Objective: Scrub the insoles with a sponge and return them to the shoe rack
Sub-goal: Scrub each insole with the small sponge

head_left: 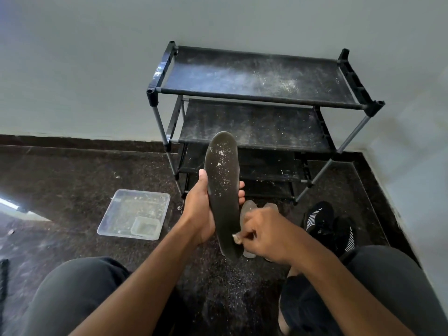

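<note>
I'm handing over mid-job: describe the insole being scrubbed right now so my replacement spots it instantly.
Start at the black shoe rack against the wall; directly in front of it the left hand holds up a long dark insole, toe end pointing toward the rack. The right hand works a small sponge at its heel. Unlike the paler insoles lying on the floor behind it, it is raised and flecked with white specks.

Tray (116, 214) left of shoe rack (254, 98); shoes (327, 226) right, on floor.
</note>
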A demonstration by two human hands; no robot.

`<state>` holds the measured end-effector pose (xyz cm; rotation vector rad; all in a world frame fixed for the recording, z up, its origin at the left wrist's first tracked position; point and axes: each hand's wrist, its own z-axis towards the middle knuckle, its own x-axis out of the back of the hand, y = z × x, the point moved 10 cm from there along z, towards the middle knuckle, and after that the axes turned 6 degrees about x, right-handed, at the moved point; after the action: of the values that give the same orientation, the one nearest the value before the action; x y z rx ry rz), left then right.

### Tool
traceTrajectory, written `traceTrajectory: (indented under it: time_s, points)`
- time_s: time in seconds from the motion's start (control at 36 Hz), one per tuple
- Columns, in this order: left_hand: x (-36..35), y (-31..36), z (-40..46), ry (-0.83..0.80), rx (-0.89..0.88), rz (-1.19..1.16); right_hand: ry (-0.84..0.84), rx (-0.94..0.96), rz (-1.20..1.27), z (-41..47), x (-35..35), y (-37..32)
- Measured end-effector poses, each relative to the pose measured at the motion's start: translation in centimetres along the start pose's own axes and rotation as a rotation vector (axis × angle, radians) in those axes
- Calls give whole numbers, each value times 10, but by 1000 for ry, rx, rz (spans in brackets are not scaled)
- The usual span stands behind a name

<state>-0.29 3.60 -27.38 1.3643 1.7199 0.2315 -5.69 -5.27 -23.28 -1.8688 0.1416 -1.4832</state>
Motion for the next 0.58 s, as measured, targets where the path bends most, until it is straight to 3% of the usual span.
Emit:
traceTrajectory:
  time_s: [0.06,0.14,0.19,0.39,0.53,0.58]
  points:
    - [0,1,-1,7,-3,0,20,-14,-31,-5,9,7]
    - [-2,-2,0,-10,18,-5,305,51,-23,-8,42,0]
    - [-3,-5,0,-21,34,13,398,97,3,-5,46,-10]
    - [-3,6,-2,-36,-1,-34,87,42,-10,-3,18,-2]
    - [-2,6,0,-36,4,-38,318,114,86,-7,42,-17]
    - [-5,2,0,-46,24,-46,233,127,109,0,26,-22]
